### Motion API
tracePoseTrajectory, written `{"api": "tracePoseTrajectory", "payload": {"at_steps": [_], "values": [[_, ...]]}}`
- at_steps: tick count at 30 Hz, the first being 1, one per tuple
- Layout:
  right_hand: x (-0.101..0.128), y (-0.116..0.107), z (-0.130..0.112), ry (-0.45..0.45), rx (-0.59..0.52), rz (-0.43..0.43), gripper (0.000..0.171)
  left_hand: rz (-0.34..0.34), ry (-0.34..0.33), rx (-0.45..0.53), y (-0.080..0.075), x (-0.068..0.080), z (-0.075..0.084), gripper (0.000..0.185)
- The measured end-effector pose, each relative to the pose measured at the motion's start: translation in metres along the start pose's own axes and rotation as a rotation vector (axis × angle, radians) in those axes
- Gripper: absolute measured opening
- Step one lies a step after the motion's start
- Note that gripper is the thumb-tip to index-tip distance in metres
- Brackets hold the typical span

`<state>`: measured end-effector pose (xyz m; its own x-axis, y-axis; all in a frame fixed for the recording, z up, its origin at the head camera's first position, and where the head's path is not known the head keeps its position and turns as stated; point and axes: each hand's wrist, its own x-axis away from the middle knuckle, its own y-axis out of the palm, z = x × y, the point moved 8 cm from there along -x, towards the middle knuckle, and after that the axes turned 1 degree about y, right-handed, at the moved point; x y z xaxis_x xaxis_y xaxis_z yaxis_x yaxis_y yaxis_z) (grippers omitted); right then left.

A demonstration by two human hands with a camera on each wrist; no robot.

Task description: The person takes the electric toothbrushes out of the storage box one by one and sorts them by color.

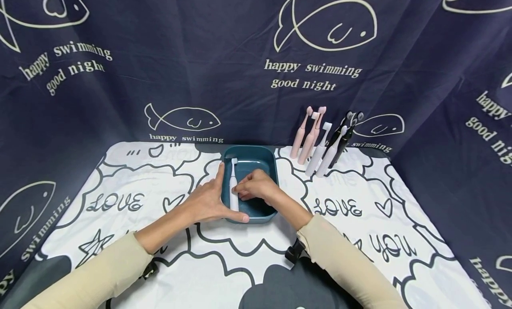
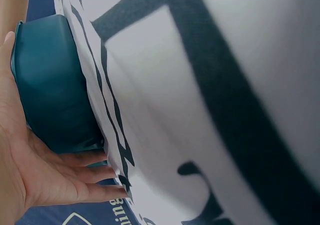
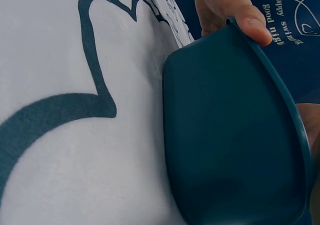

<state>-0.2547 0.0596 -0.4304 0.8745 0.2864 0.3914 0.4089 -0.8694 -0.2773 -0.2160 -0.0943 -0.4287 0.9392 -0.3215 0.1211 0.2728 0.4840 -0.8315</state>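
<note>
Left hand (image 1: 208,202) lies flat and spread along the left wall of the teal tub (image 1: 269,160), fingers straight, thumb along the near rim; keep that brace so the tub can't slide on the printed table (image 1: 120,238) cloth. White toothbrush (image 1: 234,186) lies lengthwise inside the tub at its left wall, head toward the far end. Right hand (image 1: 256,186) reaches over the rim, fingers curled at the handle — probably pinching it, contact partly hidden. Grip low, lift straight. Spare toothbrushes (image 1: 320,142) lean against the backdrop, right.
</note>
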Motion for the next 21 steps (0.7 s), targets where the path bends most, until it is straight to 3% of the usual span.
{"api": "tracePoseTrajectory", "payload": {"at_steps": [21], "values": [[-0.012,0.000,-0.001,0.000,0.114,0.074,0.025,-0.028,-0.030,-0.004,0.001,0.000,-0.002,0.179]]}}
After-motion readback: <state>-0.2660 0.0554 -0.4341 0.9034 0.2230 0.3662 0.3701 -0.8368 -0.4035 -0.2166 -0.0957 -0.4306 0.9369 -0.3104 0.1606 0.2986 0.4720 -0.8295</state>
